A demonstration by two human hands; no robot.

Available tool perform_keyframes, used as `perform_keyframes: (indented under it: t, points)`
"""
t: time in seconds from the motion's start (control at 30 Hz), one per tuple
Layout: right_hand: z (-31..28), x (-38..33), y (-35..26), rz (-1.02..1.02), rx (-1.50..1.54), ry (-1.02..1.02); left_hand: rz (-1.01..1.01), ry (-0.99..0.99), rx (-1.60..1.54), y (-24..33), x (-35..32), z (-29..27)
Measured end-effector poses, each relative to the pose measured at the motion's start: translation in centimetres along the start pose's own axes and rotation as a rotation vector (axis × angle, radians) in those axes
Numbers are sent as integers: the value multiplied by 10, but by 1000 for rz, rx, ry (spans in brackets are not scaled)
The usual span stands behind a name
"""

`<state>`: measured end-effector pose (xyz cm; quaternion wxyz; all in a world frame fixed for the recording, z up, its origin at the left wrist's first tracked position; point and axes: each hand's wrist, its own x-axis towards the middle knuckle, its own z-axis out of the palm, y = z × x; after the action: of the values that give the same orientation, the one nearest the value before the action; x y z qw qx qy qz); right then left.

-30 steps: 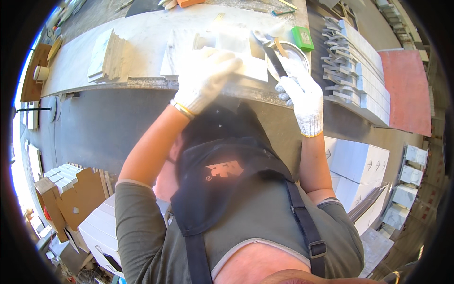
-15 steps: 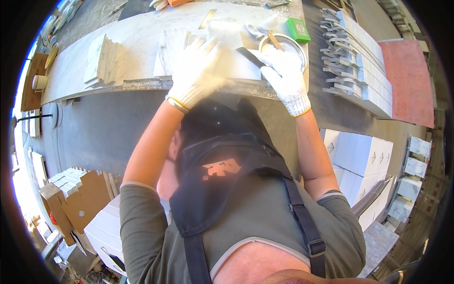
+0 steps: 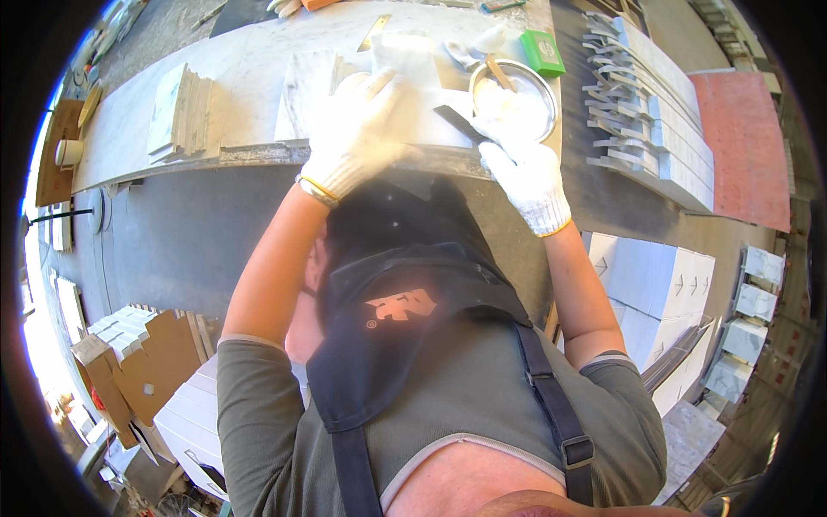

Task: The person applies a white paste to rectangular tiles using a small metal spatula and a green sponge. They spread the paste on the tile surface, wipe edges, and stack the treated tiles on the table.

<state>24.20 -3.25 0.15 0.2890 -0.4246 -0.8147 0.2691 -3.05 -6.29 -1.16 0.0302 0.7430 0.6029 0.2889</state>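
My right hand [image 3: 527, 172], in a white knit glove, is closed on a putty knife with a dark flat blade [image 3: 459, 123]. The blade points left over the near part of the workbench. Just beyond this hand sits a round metal pan [image 3: 552, 103] of white paste, with a wooden stick [image 3: 500, 73] standing in it. My left hand [image 3: 355, 129], gloved too, lies over pale marble pieces at the bench's front, its fingers stretched forward. Glare washes out the fingertips and the stone under them. A veined marble tile [image 3: 301, 90] shows left of that hand.
A stack of marble strips [image 3: 181, 112] stands farther left on the workbench [image 3: 250, 69]. Behind the pan is a green box [image 3: 542, 53]; a brass-coloured flat piece [image 3: 374, 33] lies farther back. Racked stone slabs [image 3: 659, 121] stand right of the bench, with white cartons [image 3: 659, 280] nearer me.
My right hand has drawn back toward me and away from the pan, bringing the putty knife nearer the bench edge. My left hand has shifted slightly left.
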Motion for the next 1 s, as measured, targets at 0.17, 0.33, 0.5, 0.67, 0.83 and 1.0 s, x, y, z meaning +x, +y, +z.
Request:
perform_keyframes:
  t: [0.17,0.33,0.5,0.67,0.83,1.0]
  points:
    - [8,6,7,-124,-199,71,7,5,-8,0,0,0]
    - [10,-10,-3,-40,-36,106,-18,-25,-18,1,0,0]
    - [6,-15,-15,81,-44,99,-31,-34,-16,2,-1,0]
    - [16,-16,-19,93,-81,168,-15,7,-4,2,-2,3]
    - [25,-16,-11,-53,-116,203,38,61,18,2,-1,4]
    - [34,-9,-10,-117,-107,262,-2,2,-1,2,-2,3]
